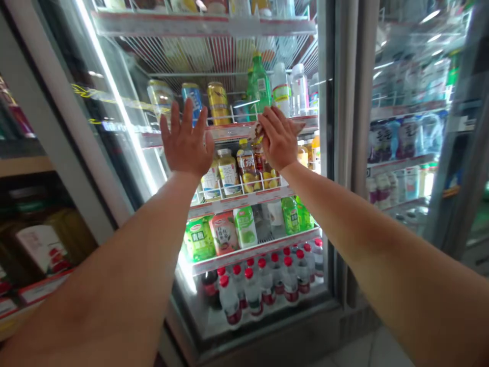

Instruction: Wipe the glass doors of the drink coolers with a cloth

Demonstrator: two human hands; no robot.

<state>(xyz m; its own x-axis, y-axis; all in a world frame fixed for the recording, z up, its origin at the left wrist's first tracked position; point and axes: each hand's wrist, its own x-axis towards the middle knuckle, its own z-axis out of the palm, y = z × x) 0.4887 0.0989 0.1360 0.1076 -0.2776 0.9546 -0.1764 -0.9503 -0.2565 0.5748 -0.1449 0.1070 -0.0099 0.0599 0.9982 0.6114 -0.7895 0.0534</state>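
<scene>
My left hand (187, 145) is raised with its fingers spread, before the glass front of a drinks fridge (331, 153). It looks flat against the glass, though contact is hard to make out. To the right, my right hand (280, 140) is bent over a crumpled pale-brown cloth (299, 126), whose ends stick out on both sides of the fingers. Behind the hands, cans such as a gold can (218, 103) and a green bottle (261, 84) stand on a wire shelf. Below them is a row with a yellow-capped tea bottle (246, 163).
Lower shelves hold green and pink drink cartons (224, 232) and several red-capped water bottles (252, 290). Another glass-fronted cooler (408, 127) stands on the right. At left is a shelf with large dark bottles (42, 244). Pale floor tiles (370, 346) show at lower right.
</scene>
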